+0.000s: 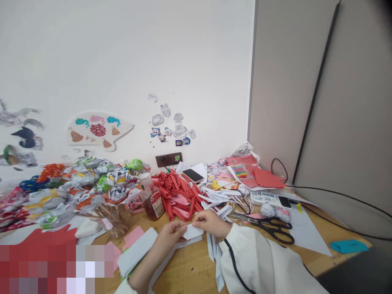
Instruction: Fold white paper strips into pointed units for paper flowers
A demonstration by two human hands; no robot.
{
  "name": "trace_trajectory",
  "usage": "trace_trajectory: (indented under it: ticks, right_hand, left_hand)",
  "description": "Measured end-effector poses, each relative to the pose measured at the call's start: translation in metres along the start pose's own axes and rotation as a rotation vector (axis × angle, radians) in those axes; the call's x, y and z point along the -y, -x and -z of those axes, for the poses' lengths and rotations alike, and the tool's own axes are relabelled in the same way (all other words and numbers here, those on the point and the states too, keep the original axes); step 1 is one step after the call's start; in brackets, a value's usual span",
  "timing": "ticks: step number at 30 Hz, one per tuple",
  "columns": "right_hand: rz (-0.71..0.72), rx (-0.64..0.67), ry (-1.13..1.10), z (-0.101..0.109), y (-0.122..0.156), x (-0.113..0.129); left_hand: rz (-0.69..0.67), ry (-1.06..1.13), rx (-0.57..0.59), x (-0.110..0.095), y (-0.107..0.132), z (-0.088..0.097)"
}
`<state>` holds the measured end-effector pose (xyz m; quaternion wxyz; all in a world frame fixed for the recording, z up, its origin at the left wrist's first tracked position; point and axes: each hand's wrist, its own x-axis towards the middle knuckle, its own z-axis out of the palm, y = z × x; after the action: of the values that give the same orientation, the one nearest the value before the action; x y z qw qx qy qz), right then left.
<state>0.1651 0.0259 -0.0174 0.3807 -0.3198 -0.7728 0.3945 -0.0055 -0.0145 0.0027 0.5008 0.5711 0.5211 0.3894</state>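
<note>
Both my hands meet over a small white folded paper [192, 232] above the wooden table [190, 273]. My left hand [169, 238] pinches its left end with the fingers curled. My right hand [210, 222], in a white sleeve, pinches its upper right edge. Just beyond the hands lies a heap of folded red paper strips [177, 195], with white folded strips [217, 197] to its right. More white paper sheets [137, 251] lie under and beside my left forearm.
A drink bottle [152, 197] with red liquid stands left of the red heap. Crumpled paper flowers [88, 185] fill the left side. A phone [193, 175], black scissors [269, 227], red sheets [266, 178], a teal paper [349, 246] and black cables [337, 194] lie right.
</note>
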Motion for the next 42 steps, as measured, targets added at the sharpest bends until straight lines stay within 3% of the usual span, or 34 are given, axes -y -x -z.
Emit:
trace_trajectory:
  ticks: [7, 16, 24, 33, 38, 42]
  right_hand:
    - [-0.008, 0.058, 0.019, 0.011, -0.002, 0.0]
    - [0.034, 0.126, -0.006, 0.021, -0.002, -0.009]
    - [0.083, 0.093, -0.007, 0.025, -0.001, -0.005]
    - [0.029, 0.081, -0.114, 0.009, 0.003, 0.006]
    - [0.025, -0.081, -0.224, 0.005, 0.0, 0.004]
    - [-0.095, 0.035, -0.335, -0.004, 0.0, -0.001]
  left_hand:
    - [-0.026, -0.007, -0.022, -0.006, 0.003, -0.003]
    - [0.045, -0.012, 0.008, -0.011, 0.005, 0.003]
    - [0.084, 0.023, 0.019, -0.006, 0.0, 0.009]
    - [-0.092, -0.235, 0.137, -0.005, 0.008, -0.001]
    - [-0.02, -0.11, 0.006, -0.004, 0.002, 0.0]
    - [-0.057, -0.021, -0.133, -0.002, -0.001, 0.004]
